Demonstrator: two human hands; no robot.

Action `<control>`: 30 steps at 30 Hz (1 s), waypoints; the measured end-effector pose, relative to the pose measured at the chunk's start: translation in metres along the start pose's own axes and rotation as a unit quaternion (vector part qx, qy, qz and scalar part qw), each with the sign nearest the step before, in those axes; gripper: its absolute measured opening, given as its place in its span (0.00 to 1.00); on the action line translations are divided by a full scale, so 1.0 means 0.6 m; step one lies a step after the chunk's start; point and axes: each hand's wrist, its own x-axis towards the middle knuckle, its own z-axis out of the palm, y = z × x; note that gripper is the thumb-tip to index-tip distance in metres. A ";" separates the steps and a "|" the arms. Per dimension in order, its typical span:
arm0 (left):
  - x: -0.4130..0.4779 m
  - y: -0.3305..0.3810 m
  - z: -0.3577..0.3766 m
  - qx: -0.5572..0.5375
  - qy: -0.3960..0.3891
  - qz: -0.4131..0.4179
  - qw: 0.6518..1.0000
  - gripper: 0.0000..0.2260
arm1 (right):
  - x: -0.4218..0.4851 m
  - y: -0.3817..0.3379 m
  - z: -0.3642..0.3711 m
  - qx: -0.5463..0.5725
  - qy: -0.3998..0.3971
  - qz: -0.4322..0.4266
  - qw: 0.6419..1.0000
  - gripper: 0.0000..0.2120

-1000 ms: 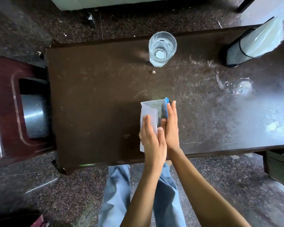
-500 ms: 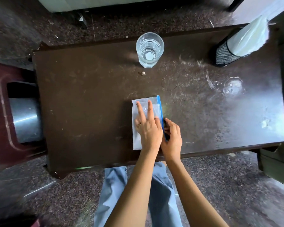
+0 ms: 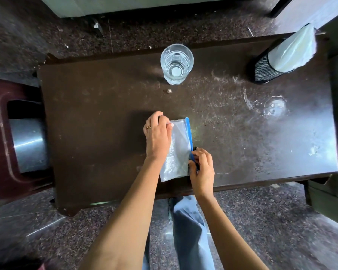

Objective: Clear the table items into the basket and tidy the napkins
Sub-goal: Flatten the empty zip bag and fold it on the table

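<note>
A clear plastic zip bag (image 3: 179,151) with a blue zipper strip (image 3: 188,133) lies flat near the front edge of the dark brown table (image 3: 98,114). My left hand (image 3: 158,137) lies over the bag's left side, its curled fingers pinching the far left corner. At the near end of the blue strip, my right hand (image 3: 202,168) pinches a small dark slider. A glass of water (image 3: 177,64) stands at the back middle. A black mesh holder (image 3: 265,70) with white napkins (image 3: 293,51) stands at the back right corner.
A steel container (image 3: 29,145) sits in a maroon stool (image 3: 0,152) just left of the table. A small crumb (image 3: 169,91) lies near the glass. Wet ring marks (image 3: 275,108) show on the right half of the table. My legs are under the front edge.
My left hand went from lying flat on the bag with straight fingers to curling round its far left corner. My right hand stays at the near end of the blue strip.
</note>
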 end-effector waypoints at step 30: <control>-0.053 0.001 0.029 0.259 -0.037 0.111 0.959 0.29 | -0.011 -0.046 0.015 -0.022 0.013 0.063 0.998 0.19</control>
